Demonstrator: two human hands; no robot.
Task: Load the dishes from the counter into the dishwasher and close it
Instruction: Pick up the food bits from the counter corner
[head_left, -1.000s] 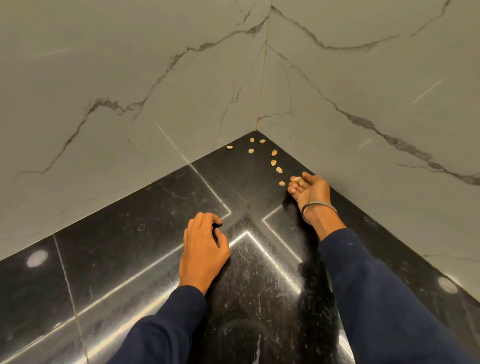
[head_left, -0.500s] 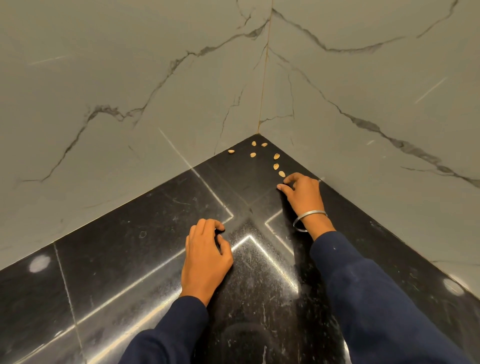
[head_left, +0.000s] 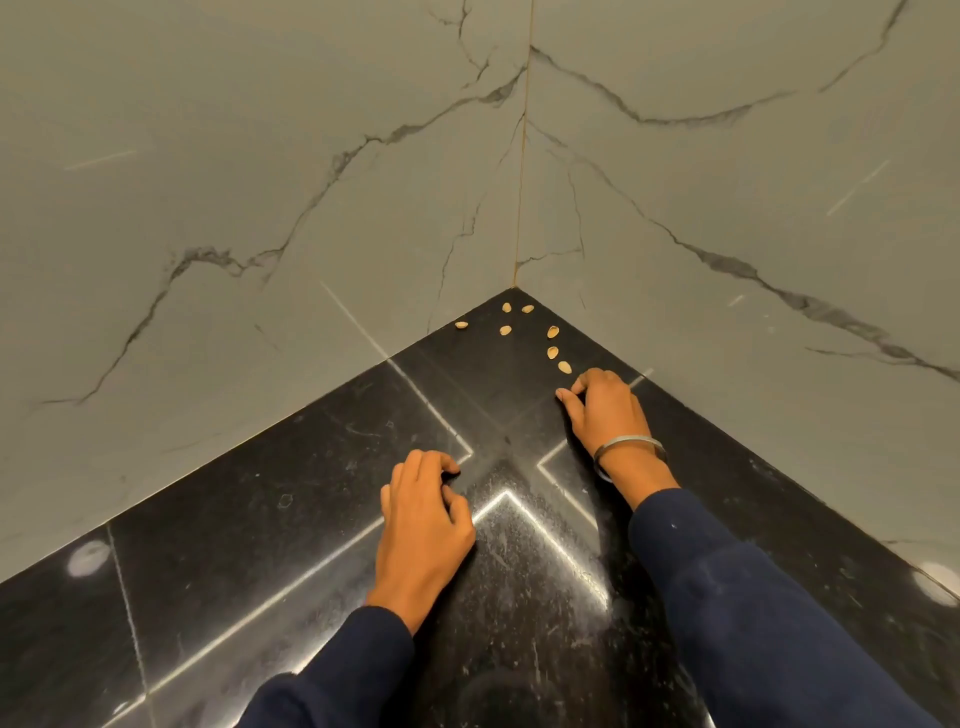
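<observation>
Dishes and dishwasher are not appearing anywhere in this view; only a black polished worktop (head_left: 218, 519) corner is showing, so I am judging that no loading has begun here.

Nearest to me, my left hand (head_left: 423, 525) is resting palm-down on the worktop with fingers loosely curled, holding nothing; I judge it is bracing me while I lean into the corner.

Farther in, my right hand (head_left: 602, 410), wearing a metal bangle (head_left: 623, 449), is lying with curled fingertips pressing toward the stone just beside the nearest shell (head_left: 564, 367); whether it is holding anything, I cannot tell.

Beyond it, pale nut shells (head_left: 552, 331) are lying scattered toward the corner, apart from each other. Marble-veined walls (head_left: 260, 182) are closing off both sides, limiting approach to the front only.
</observation>
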